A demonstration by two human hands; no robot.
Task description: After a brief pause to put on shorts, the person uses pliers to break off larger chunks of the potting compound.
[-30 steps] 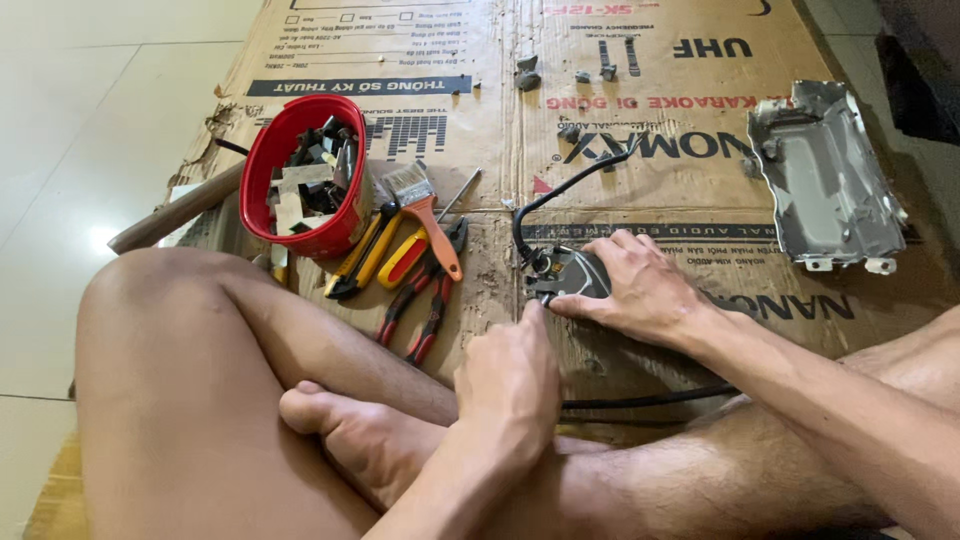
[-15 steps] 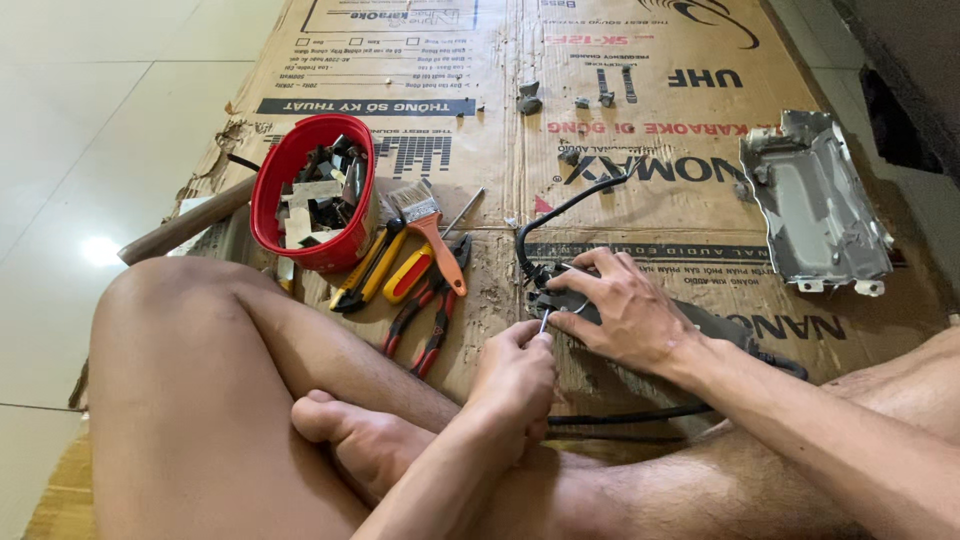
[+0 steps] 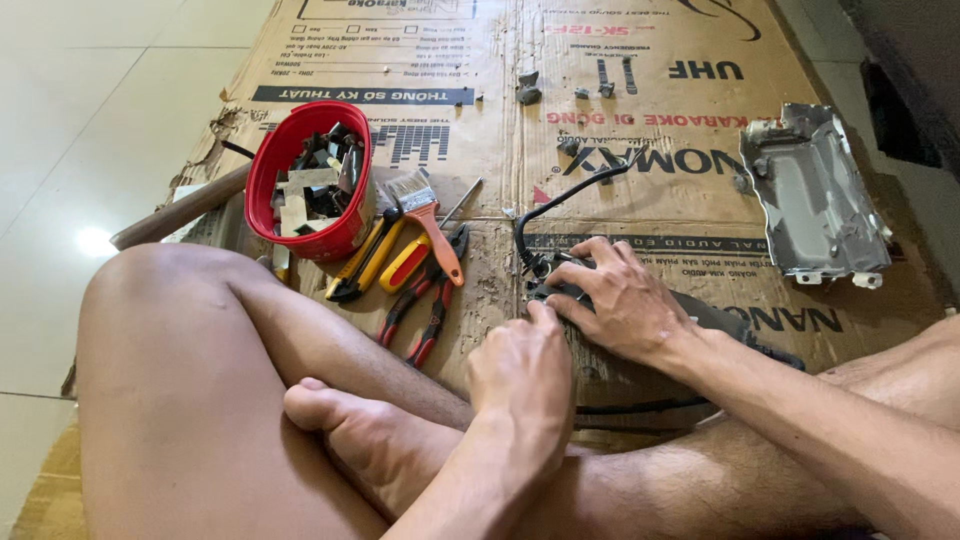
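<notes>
I sit cross-legged on a flattened cardboard box (image 3: 650, 110). My right hand (image 3: 610, 300) lies over a black device (image 3: 722, 316) and holds it down on the cardboard. A black cable (image 3: 560, 195) curls away from the device's far end. My left hand (image 3: 520, 372) has its fingers pinched together, the tips touching the device's near left edge. What they pinch is hidden now; it showed as a thin metal tool a moment ago.
Left of the hands lie red-handled pliers (image 3: 420, 312), a yellow utility knife (image 3: 362, 258), an orange-handled paintbrush (image 3: 432, 215) and a red bowl (image 3: 262, 172) of small parts. A bent metal plate (image 3: 815, 200) lies at the right. Small loose parts (image 3: 526, 86) sit farther back, a wooden handle (image 3: 180, 210) at the left.
My left hand has moved forward from my shin to the device's edge. The thin metal tip seen at its fingers half a second ago is now hidden. My right hand stays on the device.
</notes>
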